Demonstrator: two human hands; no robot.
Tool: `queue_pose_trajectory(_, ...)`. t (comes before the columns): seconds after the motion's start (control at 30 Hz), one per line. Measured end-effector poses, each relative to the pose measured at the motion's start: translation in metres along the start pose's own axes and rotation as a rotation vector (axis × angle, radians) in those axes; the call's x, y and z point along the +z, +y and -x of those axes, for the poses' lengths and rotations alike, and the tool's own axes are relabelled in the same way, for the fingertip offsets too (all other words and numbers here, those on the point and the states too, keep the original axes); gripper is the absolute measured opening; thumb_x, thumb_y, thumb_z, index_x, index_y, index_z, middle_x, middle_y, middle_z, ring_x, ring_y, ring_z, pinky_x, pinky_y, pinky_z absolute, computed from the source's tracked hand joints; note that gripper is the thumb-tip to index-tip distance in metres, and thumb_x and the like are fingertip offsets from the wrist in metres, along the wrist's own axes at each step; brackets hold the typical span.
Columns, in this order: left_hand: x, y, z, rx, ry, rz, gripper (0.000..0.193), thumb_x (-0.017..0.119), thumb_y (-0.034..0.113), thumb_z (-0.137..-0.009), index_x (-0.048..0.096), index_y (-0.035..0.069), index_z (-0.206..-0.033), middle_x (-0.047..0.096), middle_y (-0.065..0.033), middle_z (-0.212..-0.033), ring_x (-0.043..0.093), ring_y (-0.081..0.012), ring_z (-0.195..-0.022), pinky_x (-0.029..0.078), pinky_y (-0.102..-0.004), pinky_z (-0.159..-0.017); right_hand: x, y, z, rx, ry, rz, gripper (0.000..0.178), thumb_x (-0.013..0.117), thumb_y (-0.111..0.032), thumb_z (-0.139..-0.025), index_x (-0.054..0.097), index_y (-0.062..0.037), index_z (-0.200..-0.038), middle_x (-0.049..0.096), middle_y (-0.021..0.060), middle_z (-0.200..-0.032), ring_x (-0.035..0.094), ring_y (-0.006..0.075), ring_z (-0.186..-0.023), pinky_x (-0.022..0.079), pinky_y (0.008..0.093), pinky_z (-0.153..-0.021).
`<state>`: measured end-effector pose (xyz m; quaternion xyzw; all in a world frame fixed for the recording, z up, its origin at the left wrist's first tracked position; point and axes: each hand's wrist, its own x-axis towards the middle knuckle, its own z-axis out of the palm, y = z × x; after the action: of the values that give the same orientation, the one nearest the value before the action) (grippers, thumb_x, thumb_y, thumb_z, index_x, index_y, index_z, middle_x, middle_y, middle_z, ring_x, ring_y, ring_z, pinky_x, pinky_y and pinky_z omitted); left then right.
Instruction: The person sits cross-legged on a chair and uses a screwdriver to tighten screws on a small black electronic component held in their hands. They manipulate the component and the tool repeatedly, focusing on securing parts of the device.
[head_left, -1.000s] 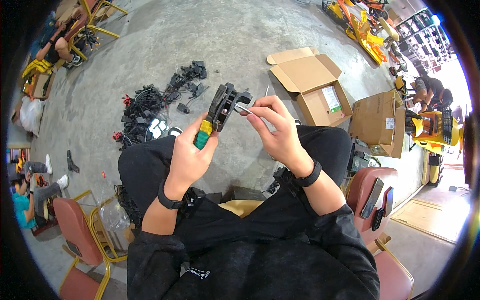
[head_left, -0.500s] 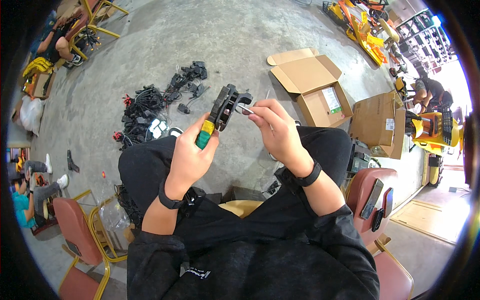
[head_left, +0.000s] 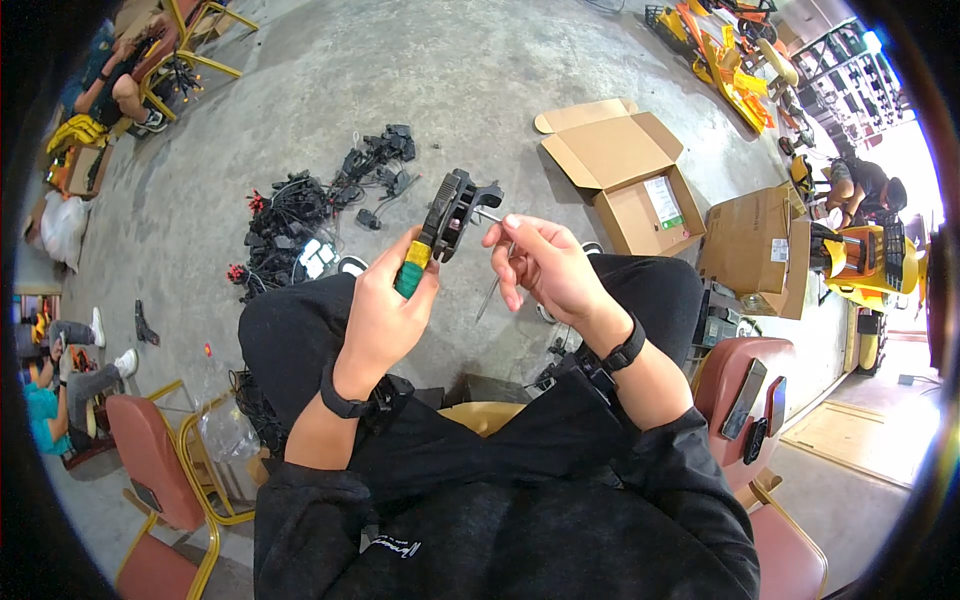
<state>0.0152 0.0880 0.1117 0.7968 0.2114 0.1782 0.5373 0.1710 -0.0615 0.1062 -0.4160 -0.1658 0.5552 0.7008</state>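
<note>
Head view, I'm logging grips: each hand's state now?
Left hand: closed around the green-and-yellow handle.
Right hand: partly curled at a thin metal rod; firm grip cannot be told.

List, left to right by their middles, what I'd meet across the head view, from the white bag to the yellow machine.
White bag → cables → left grip → tool → right grip → open box → other box → yellow machine.
</note>
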Motion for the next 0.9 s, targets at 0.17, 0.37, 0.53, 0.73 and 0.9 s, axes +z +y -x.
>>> queue_pose_trajectory(0.17, 0.0005, -0.0048, 0.0006, -0.066, -0.017, 0.068, 0.031, 0.057, 0.000, -0.089, 0.059, -0.004, -0.120, 0.062, -0.0019, -0.086, 0.057, -0.0073, -0.075, 0.047, -0.0231, -0.069, 0.0036, -0.0021, 0.0006, -0.156, 0.124, 0.349, 0.031, 0.046, -0.026, -0.105, 0.064, 0.0003, -0.101, 0.061, 0.0026, -0.074, 0.060, 0.0124, -0.062, 0.046, 0.0237, -0.056)
queue_pose_trajectory(0.37, -0.0004, -0.0076, -0.0003, -0.108, -0.069, 0.107, 0.026, 0.056, 0.001, -0.089, 0.060, -0.003, -0.115, 0.064, -0.0031, -0.089, 0.060, -0.0083, -0.077, 0.049, -0.0234, -0.071, 0.0020, 0.0046, -0.0003, -0.487, 0.231, 0.852, 0.017, 0.059, -0.015, -0.097, 0.066, -0.0007, -0.101, 0.062, 0.0076, -0.083, 0.062, 0.0179, -0.079, 0.048, 0.0312, -0.068)
queue_pose_trajectory(0.53, 0.0025, -0.0089, 0.0006, -0.120, -0.023, 0.163, 0.032, 0.061, 0.005, -0.089, 0.059, -0.004, -0.120, 0.058, -0.0017, -0.076, 0.051, -0.0056, -0.066, 0.043, -0.0233, -0.060, 0.0061, 0.0016, 0.0003, -0.736, 0.302, 1.260, 0.014, 0.067, -0.009, -0.089, 0.066, -0.0013, -0.102, 0.059, 0.0119, -0.089, 0.060, 0.0281, -0.078, 0.048, 0.0362, -0.070)
queue_pose_trajectory(0.73, -0.0008, -0.0053, 0.0012, -0.184, -0.080, 0.163, 0.027, 0.057, 0.005, -0.092, 0.060, -0.003, -0.118, 0.065, -0.0047, -0.090, 0.062, -0.0088, -0.077, 0.052, -0.0249, -0.072, 0.0051, 0.0016, 0.0004, -0.790, 0.305, 1.291, 0.014, 0.068, -0.008, -0.088, 0.066, -0.0015, -0.100, 0.059, 0.0118, -0.091, 0.060, 0.0287, -0.078, 0.049, 0.0366, -0.069)
queue_pose_trajectory(0.9, -0.0017, -0.0051, 0.0016, -0.171, -0.083, 0.141, 0.027, 0.059, 0.006, -0.092, 0.060, -0.003, -0.117, 0.065, -0.0037, -0.089, 0.060, -0.0081, -0.074, 0.050, -0.0240, -0.069, 0.0049, 0.0040, 0.0002, -0.797, 0.300, 1.283, 0.015, 0.070, -0.007, -0.087, 0.066, -0.0016, -0.100, 0.059, 0.0116, -0.092, 0.060, 0.0282, -0.078, 0.049, 0.0366, -0.069)
